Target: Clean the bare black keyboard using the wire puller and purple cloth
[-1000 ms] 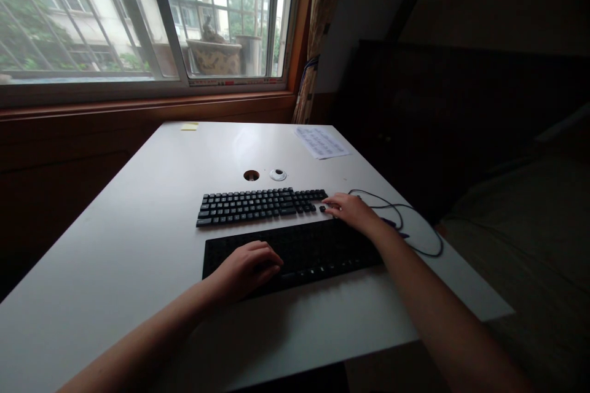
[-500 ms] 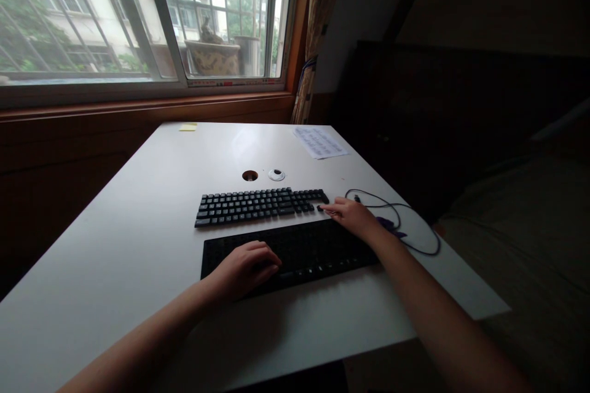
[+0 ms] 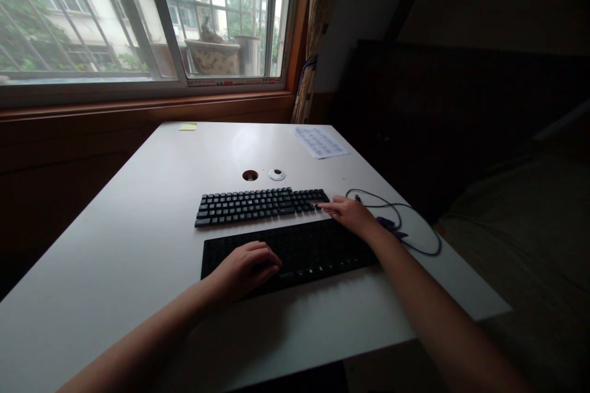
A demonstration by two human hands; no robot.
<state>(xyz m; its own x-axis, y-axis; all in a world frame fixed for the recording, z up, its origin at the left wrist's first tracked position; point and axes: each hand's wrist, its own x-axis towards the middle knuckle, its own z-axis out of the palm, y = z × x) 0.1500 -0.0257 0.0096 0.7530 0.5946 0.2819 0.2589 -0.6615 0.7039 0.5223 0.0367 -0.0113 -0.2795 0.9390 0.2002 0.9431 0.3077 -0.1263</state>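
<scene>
"One loose keycap (image 3: 316,207) seems to be what matters here. Where is it exactly?"

"At nine o'clock from the right hand (image 3: 353,216), by the tip of its stretched index finger. From the middle of the dark keyboard (image 3: 313,242), it's about one o'clock."

"Is that hand pinching it?"

"Doesn't look so. It's partly open, forefinger pointing, and the fingertip seems to rest on or against the cap; the contact is too small to be sure of."

"And the left hand (image 3: 251,263)?"

"At eight o'clock from the right one, loosely curled over the keyboard. Its underside is hidden, so I can't tell whether it grips anything."

"How would you shift that cap well?"

"Light pressure, one fingertip, cap flat to the table (image 3: 138,215). The laid-out keycap rows (image 3: 244,209) begin just beside it at nine o'clock, so I'd nudge in small strokes, or a neighbour could go askew."

"Anything else to watch?"

"The cable (image 3: 440,245), around three o'clock from the right hand: a forearm swung wide could catch it. And I'd use the left hand to steady the keyboard, lest it creep toward twelve and bump the rows."
</scene>
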